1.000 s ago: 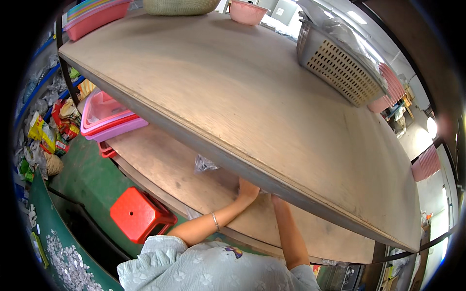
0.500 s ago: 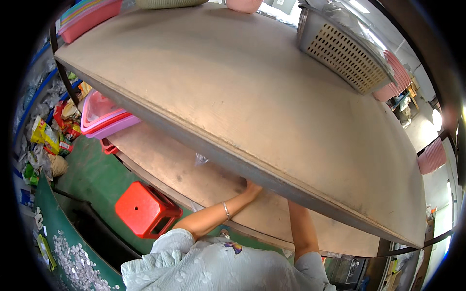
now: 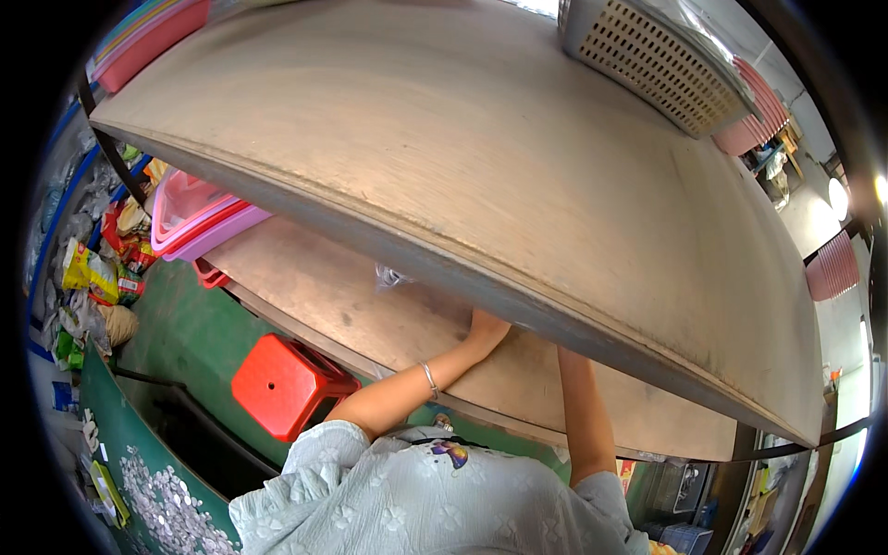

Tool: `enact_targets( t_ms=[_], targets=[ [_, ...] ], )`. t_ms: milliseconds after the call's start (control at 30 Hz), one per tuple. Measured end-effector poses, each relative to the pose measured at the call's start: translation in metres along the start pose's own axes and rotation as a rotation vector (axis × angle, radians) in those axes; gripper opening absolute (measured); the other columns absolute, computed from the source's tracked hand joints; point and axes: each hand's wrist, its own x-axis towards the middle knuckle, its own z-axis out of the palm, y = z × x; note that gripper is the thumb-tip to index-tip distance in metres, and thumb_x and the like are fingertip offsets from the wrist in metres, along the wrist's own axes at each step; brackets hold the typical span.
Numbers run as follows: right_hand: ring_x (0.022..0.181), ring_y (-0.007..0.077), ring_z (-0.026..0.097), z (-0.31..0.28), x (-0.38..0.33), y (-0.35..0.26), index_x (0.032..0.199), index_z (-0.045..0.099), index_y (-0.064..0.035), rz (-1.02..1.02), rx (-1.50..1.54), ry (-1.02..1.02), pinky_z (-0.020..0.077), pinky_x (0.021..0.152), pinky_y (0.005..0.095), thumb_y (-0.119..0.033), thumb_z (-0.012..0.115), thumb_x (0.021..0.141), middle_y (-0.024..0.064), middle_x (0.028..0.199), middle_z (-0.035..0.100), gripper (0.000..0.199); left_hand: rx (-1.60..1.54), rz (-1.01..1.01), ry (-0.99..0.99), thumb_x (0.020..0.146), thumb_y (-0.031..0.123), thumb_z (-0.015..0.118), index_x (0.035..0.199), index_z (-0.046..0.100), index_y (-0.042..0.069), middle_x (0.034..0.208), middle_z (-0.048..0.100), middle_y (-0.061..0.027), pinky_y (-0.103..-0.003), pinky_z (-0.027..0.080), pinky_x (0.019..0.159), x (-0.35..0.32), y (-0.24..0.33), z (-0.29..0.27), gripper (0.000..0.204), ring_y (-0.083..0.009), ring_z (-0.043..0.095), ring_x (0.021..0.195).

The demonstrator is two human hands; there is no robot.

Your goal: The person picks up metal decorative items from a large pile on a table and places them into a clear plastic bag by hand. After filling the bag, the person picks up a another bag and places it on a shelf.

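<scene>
Both my arms reach in under the upper wooden board (image 3: 444, 166), over the lower wooden shelf (image 3: 370, 319). Of my left hand (image 3: 489, 329) only the back and wrist show, above the lower shelf; the board's edge covers the fingers. A silver bangle sits on that wrist. My right forearm (image 3: 590, 416) goes under the board further right, and the right hand is hidden behind it. What either hand touches or holds cannot be seen. Left of my left hand, a crumpled clear plastic bag (image 3: 392, 276) lies partly under the board.
A grey perforated basket (image 3: 661, 65) stands on the board's far right. Stacked pink and red trays (image 3: 203, 222) rest at the lower shelf's left end. A red stool (image 3: 277, 384) stands below left. Small silvery pieces (image 3: 171, 504) cover a green surface at lower left.
The view has tilted and shifted slightly, so the board and basket sit higher in the picture. Both arms stay under the board; my left hand shows a little more at the edge.
</scene>
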Motion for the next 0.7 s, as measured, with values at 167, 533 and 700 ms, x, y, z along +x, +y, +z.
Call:
enact_targets(
  t_ms=[167,533,700],
  targets=[
    [0.109,0.0200,0.042,0.001,-0.005,0.003,0.122,0.042,-0.0065,-0.006,-0.009,0.030,0.0322,0.091,0.0348,-0.024,0.045,0.089,0.0060,0.118,0.048,0.037,-0.030,-0.005,-0.012,0.084,0.016,0.050,0.095,0.055,-0.001,0.100,0.058,-0.0172,-0.040,0.038,0.085,-0.003,0.007,-0.011,0.021,-0.0318,0.051,0.098],
    [0.112,0.0205,0.040,-0.014,-0.001,-0.001,0.124,0.041,-0.0063,-0.076,-0.023,0.080,0.0304,0.093,0.0347,-0.023,0.045,0.089,0.0063,0.120,0.046,0.039,-0.067,-0.054,-0.071,0.084,0.012,0.052,0.111,0.047,-0.001,0.111,0.052,-0.0167,-0.038,0.039,0.088,0.014,0.021,-0.019,0.031,-0.0279,0.051,0.103],
    [0.113,0.0207,0.039,-0.015,-0.004,-0.001,0.125,0.041,-0.0062,-0.188,-0.084,0.147,0.0295,0.094,0.0347,-0.022,0.045,0.089,0.0064,0.122,0.046,0.040,-0.108,-0.149,-0.094,0.083,0.011,0.052,0.118,0.043,0.000,0.116,0.050,-0.0165,-0.037,0.040,0.090,0.016,0.050,-0.057,0.038,-0.0261,0.050,0.105]
  ],
)
